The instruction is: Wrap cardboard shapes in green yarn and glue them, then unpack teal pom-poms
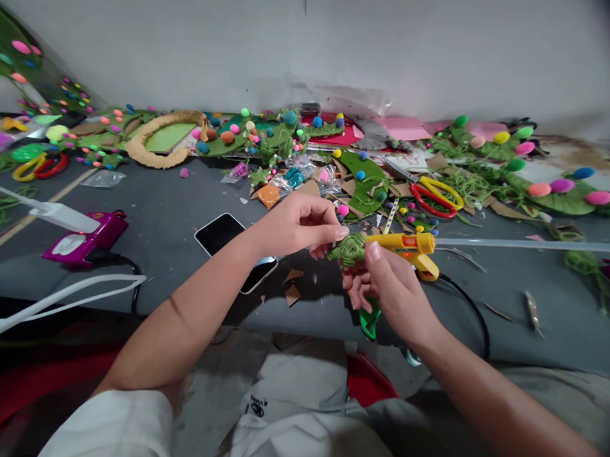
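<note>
Between my two hands is a small piece wrapped in green yarn (350,250). My left hand (309,225) pinches its left end with thumb and fingertips. From the right, my right hand (394,285) grips the same piece, thumb on top and fingers curled below. Just behind the right hand lies a yellow glue gun (403,242), with a long clear glue stick (526,245) sticking out to the right. A green plastic part (370,321) shows under my right hand, mostly hidden. Beneath my left forearm lies a smartphone (220,233), partly covered.
Red-and-yellow scissors (436,197) lie behind the glue gun. Felt leaves with coloured pom-poms (363,180) and a cardboard ring (156,140) line the wall. A purple power adapter (85,239) with white cables sits left. Cardboard scraps (293,295) lie near the table's front edge.
</note>
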The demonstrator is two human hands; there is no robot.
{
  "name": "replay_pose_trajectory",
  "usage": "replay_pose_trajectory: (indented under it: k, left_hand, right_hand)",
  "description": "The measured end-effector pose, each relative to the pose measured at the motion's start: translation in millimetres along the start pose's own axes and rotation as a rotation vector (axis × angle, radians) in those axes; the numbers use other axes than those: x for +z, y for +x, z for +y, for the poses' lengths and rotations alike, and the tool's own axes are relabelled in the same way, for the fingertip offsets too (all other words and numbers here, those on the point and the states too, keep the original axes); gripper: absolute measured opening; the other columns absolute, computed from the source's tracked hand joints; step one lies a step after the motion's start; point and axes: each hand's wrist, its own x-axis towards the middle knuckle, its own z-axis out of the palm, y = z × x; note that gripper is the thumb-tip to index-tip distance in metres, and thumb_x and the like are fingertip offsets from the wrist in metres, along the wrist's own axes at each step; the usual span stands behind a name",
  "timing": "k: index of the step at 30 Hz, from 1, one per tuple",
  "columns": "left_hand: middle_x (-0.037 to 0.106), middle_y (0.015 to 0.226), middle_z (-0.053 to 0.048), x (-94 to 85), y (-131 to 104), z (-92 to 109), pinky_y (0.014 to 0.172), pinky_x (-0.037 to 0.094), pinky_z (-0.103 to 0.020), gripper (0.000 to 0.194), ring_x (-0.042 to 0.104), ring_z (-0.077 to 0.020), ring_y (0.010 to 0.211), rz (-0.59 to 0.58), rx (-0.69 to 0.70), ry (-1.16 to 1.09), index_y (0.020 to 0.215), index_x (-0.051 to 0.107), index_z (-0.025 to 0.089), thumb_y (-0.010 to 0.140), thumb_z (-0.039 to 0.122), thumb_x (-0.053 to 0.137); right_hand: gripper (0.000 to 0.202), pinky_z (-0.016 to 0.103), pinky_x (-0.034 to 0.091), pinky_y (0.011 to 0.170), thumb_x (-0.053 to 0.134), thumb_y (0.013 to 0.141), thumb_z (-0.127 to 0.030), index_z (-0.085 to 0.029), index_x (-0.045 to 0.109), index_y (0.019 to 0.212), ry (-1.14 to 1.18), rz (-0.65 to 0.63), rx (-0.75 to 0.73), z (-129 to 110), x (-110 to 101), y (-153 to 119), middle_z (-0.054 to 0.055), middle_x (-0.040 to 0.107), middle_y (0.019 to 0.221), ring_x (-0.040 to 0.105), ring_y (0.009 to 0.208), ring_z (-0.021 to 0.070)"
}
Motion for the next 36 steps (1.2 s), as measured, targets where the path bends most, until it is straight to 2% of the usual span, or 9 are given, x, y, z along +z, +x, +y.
replay_pose_trajectory:
  k: [6,12,15,18,21,28,32,34,36]
  left_hand:
    - [0.064,0.059,0.001,1.6,1,-2,0.051,0.052,-0.019,0.021,0.061,-0.0084,0.052,-0.013,0.0,0.015,0.075,0.064,0.015,0.091,0.027,0.072]
    - [0.062,0.058,0.001,-1.1,0,0,0.052,0.052,-0.02,0.025,0.061,-0.0093,0.052,0.043,-0.001,0.029,0.073,0.064,0.015,0.09,0.031,0.073]
    - [0.065,0.069,-0.001,-7.5,0,1,0.054,0.055,-0.02,0.026,0.066,-0.0109,0.059,-0.038,-0.048,0.032,0.084,0.067,0.015,0.089,0.039,0.073]
    - [0.07,0.084,-0.003,-7.9,-4,1,0.057,0.056,-0.02,0.038,0.069,-0.0131,0.069,-0.173,-0.103,0.086,0.096,0.069,0.016,0.074,0.041,0.087]
    - [0.068,0.068,0.0,3.7,-15,2,0.05,0.05,-0.017,0.03,0.063,-0.0094,0.056,-0.177,-0.164,0.121,0.076,0.065,0.016,0.079,0.039,0.083]
    - [0.071,0.064,-0.003,21.2,-83,-9,0.046,0.052,-0.016,0.023,0.063,-0.0091,0.049,0.214,-0.155,-0.004,0.078,0.071,0.014,0.092,0.033,0.071]
    - [0.073,0.066,-0.003,11.1,-134,-31,0.045,0.056,-0.02,0.015,0.065,-0.0112,0.048,0.612,-0.003,-0.01,0.086,0.077,0.017,0.09,0.031,0.073]
    - [0.078,0.081,-0.003,10.2,-154,-38,0.059,0.063,-0.022,0.009,0.073,-0.0136,0.065,0.804,0.062,0.03,0.097,0.079,0.022,0.09,0.026,0.073]
    - [0.073,0.126,-0.007,14.1,-168,-42,0.098,0.062,-0.034,0.022,0.072,-0.0225,0.116,0.873,0.114,0.143,0.108,0.079,0.025,0.086,0.021,0.076]
  right_hand:
    - [0.048,0.024,0.037,0.044,0.058,0.094,-0.063,-0.022,0.054,0.071,-0.094,0.087,-0.007,-3,3,0,-0.003,0.056,0.052,0.048,0.042,0.0093]
    - [0.054,0.026,0.036,0.042,0.049,0.094,-0.071,-0.022,0.058,0.073,0.061,0.025,0.019,0,0,0,0.001,0.062,0.06,0.053,0.046,0.0117]
    - [0.05,0.026,0.037,0.043,0.052,0.096,-0.066,-0.022,0.057,0.072,0.046,0.051,0.004,0,0,-1,0.0,0.061,0.059,0.051,0.044,0.0105]
    - [0.049,0.026,0.037,0.043,0.05,0.098,-0.064,-0.023,0.056,0.072,-0.008,0.102,-0.036,-3,0,-2,-0.002,0.058,0.055,0.05,0.043,0.0105]
    - [0.05,0.026,0.037,0.044,0.047,0.099,-0.064,-0.023,0.056,0.071,-0.08,0.139,-0.079,-6,0,-5,-0.002,0.056,0.053,0.049,0.043,0.0105]
    - [0.048,0.023,0.038,0.042,0.052,0.097,-0.062,-0.021,0.055,0.074,-0.064,0.152,-0.123,-7,-3,-9,0.0,0.061,0.066,0.053,0.045,0.0086]
    - [0.05,0.02,0.037,0.041,0.054,0.096,-0.062,-0.019,0.056,0.071,-0.055,0.114,-0.135,-8,-4,-4,-0.001,0.059,0.061,0.051,0.043,0.0069]
    - [0.048,0.02,0.037,0.04,0.055,0.096,-0.061,-0.018,0.058,0.073,-0.045,0.084,-0.144,-7,-5,-2,-0.001,0.061,0.064,0.052,0.043,0.0068]
    - [0.042,0.02,0.039,0.04,0.057,0.097,-0.057,-0.018,0.063,0.082,-0.069,0.056,-0.167,-5,-6,-1,0.001,0.065,0.072,0.054,0.046,0.0072]
